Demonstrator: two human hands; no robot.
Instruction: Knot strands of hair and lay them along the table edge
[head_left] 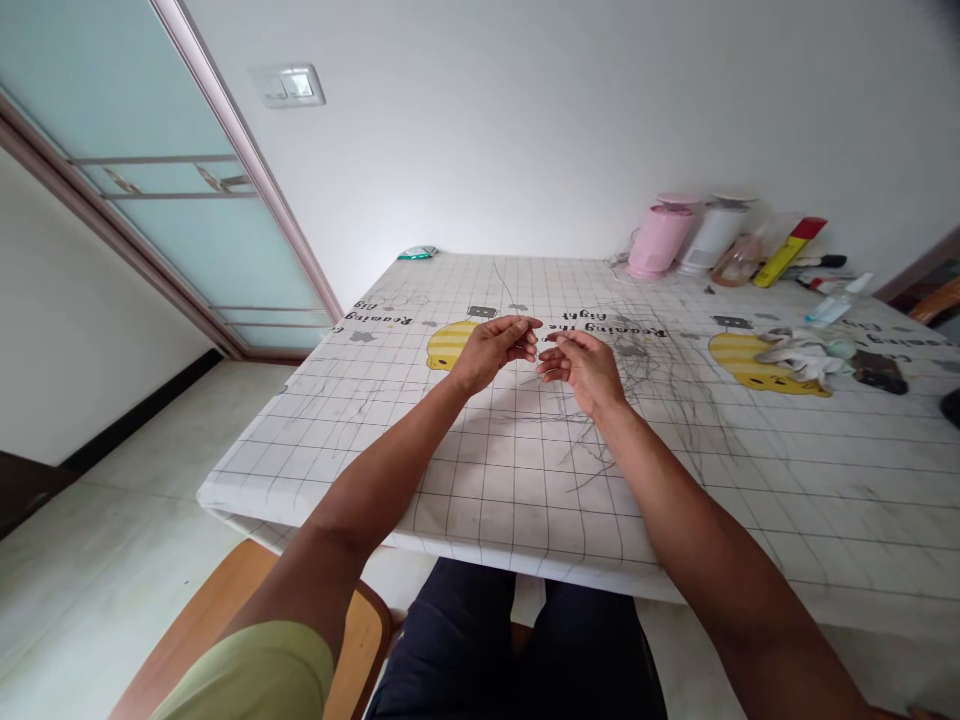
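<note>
My left hand (495, 350) is raised over the middle of the table, its thumb and fingers pinched together. A thin dark strand (504, 284) rises from those fingertips and leans toward the back wall. Close by on the right, my right hand (585, 368) has its thumb and forefinger pinched, the other fingers curled. Whatever lies between its fingertips is too fine to make out. A loose tangle of similar thin strands (645, 365) lies on the checked tablecloth (480, 500) beside and behind my right hand. Whether they are wire or thread I cannot tell.
Along the wall at the back right stand a pink cylinder (660, 240), a white cylinder (712, 238) and a yellow-red box (790, 253). Nearer are a clear bottle (836, 303) and a crumpled cloth (802, 352). A small green packet (417, 253) lies at the back left corner.
</note>
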